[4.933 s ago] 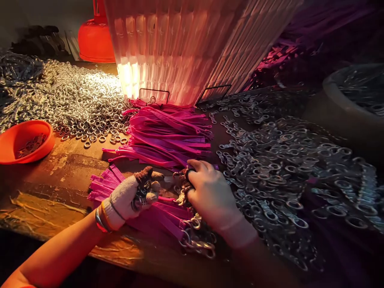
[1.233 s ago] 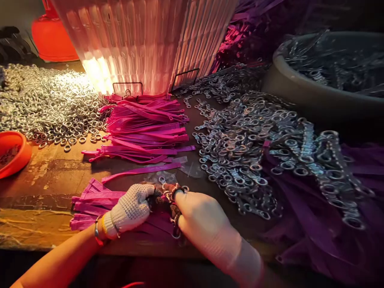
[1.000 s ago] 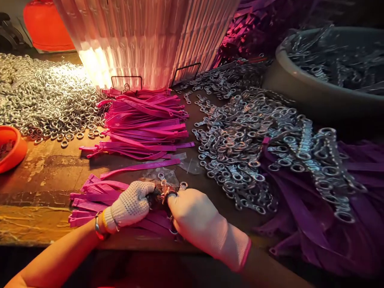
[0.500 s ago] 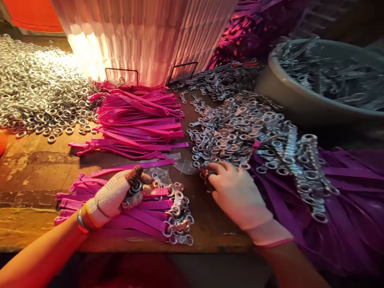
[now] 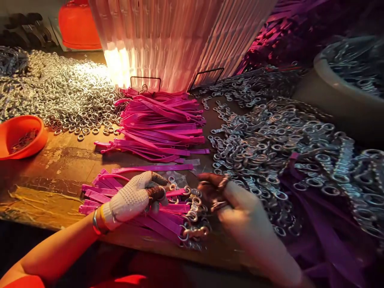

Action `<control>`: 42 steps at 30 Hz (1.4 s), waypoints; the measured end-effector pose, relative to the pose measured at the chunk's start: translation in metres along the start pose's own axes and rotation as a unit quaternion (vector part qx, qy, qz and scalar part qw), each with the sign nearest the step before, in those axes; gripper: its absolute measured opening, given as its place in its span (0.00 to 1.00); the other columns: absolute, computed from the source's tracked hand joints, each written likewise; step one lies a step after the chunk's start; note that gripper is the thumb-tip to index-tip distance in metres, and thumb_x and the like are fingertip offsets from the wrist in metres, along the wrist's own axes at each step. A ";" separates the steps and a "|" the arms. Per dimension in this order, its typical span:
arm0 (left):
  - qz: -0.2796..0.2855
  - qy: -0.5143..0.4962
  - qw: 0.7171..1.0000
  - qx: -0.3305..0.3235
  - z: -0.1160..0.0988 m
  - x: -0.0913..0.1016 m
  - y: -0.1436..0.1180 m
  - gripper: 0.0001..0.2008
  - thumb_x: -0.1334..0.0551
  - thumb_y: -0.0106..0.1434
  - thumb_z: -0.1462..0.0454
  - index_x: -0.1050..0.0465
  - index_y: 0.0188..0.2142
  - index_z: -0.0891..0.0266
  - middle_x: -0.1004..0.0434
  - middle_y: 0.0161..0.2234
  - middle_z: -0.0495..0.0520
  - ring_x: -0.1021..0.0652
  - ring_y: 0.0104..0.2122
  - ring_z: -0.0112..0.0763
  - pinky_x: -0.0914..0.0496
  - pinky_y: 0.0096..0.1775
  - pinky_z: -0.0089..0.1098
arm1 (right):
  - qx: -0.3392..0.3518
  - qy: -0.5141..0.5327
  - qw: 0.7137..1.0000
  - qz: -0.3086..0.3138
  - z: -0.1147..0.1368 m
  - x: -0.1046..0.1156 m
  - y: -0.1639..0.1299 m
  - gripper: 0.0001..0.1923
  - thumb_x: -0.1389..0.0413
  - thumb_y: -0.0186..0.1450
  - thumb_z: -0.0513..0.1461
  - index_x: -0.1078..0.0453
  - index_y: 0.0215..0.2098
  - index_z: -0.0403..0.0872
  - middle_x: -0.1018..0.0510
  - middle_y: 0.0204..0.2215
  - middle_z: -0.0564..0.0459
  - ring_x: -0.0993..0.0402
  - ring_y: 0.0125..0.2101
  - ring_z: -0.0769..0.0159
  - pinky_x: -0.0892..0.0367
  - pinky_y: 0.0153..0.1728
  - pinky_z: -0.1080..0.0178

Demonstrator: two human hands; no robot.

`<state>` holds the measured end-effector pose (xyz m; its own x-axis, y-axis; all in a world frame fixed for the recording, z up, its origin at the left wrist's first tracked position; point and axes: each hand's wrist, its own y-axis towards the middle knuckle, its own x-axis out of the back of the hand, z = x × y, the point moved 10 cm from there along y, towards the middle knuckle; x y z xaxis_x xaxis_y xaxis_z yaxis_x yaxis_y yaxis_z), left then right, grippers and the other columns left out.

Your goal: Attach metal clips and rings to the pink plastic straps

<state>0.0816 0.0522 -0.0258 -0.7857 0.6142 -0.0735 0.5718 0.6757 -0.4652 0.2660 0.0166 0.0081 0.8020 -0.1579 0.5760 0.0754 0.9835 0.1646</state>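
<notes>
My left hand (image 5: 133,198), in a white dotted glove with dark fingertips, is over a bundle of pink straps (image 5: 162,224). Its fingers are curled; metal rings showed in this palm half a second ago, but now the palm is turned away. Metal rings and links (image 5: 195,210) are joined to the bundle's right end. Just right of them, my right hand (image 5: 244,210), gloved too, is closed on small ring-ended metal links (image 5: 220,205), partly blurred. A single pink strap (image 5: 156,168) lies behind the left hand.
More pink straps (image 5: 162,126) lie stacked behind. Loose metal rings (image 5: 75,92) are heaped at the left, near an orange bowl (image 5: 42,138). At the right are a pile of metal links (image 5: 264,140), purple straps (image 5: 324,224) and a grey tub (image 5: 324,80). A corrugated panel (image 5: 168,44) stands at the back.
My right hand has come away from the pile of links, toward the left hand, with links in its fingers. My left hand has turned palm-down. The view has swung left, showing the orange bowl.
</notes>
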 end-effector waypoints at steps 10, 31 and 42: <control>-0.030 -0.084 0.995 -0.045 0.001 -0.004 -0.002 0.15 0.36 0.62 0.54 0.36 0.30 0.62 0.34 0.17 0.44 0.39 0.13 0.18 0.47 0.16 0.20 | -0.073 0.212 0.975 0.006 0.052 -0.050 -0.001 0.12 0.46 0.64 0.40 0.28 0.46 0.49 0.19 0.38 0.51 0.23 0.37 0.64 0.27 0.40 0.63; -0.096 0.196 0.953 -0.208 -0.005 0.020 -0.033 0.03 0.37 0.60 0.63 0.27 0.34 0.60 0.24 0.34 0.55 0.28 0.32 0.33 0.34 0.37 0.32 | 0.217 -0.381 0.894 0.093 0.099 -0.079 -0.008 0.10 0.49 0.54 0.27 0.31 0.25 0.47 0.25 0.23 0.50 0.33 0.22 0.65 0.46 0.25 0.63; -0.099 -0.175 0.979 -0.044 0.034 0.032 -0.026 0.20 0.43 0.65 0.47 0.35 0.30 0.61 0.39 0.16 0.43 0.39 0.13 0.20 0.46 0.15 0.22 | 0.071 -0.216 0.967 0.110 0.078 -0.106 0.003 0.09 0.50 0.64 0.36 0.29 0.29 0.49 0.23 0.21 0.54 0.29 0.21 0.66 0.41 0.23 0.66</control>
<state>0.0341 0.0406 -0.0460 -0.9074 0.3005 -0.2937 0.4054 0.8098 -0.4240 0.1350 0.0291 0.0105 0.4638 0.0022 0.8859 -0.1766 0.9802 0.0900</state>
